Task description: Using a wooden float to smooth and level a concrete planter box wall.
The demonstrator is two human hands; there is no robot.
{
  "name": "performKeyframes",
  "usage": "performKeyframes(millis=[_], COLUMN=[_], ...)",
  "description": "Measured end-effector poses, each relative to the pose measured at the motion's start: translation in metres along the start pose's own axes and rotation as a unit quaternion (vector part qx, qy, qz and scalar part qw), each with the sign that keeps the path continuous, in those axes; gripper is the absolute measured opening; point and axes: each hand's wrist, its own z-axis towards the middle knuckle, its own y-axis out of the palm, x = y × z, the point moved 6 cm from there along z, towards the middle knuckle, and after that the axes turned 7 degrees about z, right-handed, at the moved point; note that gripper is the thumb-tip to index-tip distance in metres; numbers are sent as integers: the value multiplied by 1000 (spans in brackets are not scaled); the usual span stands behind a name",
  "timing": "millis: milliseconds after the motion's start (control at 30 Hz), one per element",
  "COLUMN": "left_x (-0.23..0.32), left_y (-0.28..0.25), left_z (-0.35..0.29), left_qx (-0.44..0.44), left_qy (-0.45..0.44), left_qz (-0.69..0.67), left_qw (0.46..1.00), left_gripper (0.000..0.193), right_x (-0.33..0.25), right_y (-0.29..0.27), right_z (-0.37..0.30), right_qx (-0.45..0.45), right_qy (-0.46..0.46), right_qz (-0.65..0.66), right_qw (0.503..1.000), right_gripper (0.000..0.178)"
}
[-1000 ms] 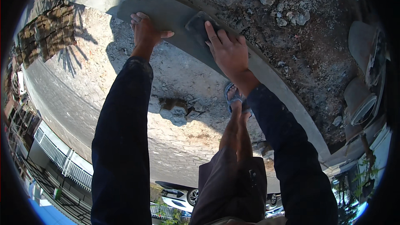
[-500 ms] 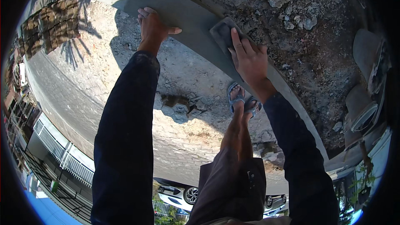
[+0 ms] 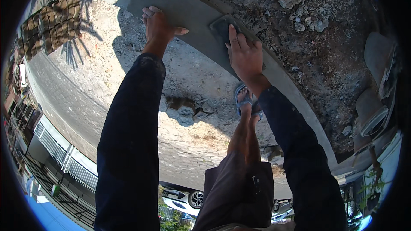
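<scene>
The right hand (image 3: 245,55) is pressing a dark float (image 3: 222,29) flat on the grey curb band (image 3: 188,6), fingers together over it, while the left hand (image 3: 157,25) is bracing, thumb spread; smoothing seems underway, needing even strokes along it

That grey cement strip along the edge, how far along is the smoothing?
The cement strip under the hands looks smooth and even. In hand: the right hand presses a dark float on it, while the left hand rests flat on its edge. The strip's far stretches look smooth too; what is left cannot be told.
</scene>
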Motion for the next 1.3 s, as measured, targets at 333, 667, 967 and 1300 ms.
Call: performKeyframes(millis=[333,667,967,1300], left_x=[-5,-4,-12,-14], left_y=[2,-4,-1,-2], left_z=[3,0,3,0], left_qx=[14,-10,-7,0], left_qy=[11,2,1,5], left_qz=[3,5,-2,6], left_qw=[1000,1000,1000,1000], left_gripper=[139,137,138,137], right_x=[0,7,-22,8], right_y=[5,-7,-5,-21], right_z=[-20,-30,-16,-7], right_qx=[-36,-9,-49,-97], right_qy=[18,28,-16,7], right_qz=[13,7,84,142], right_qw=[999,1000,995,985], right_gripper=[61,58,56,55])
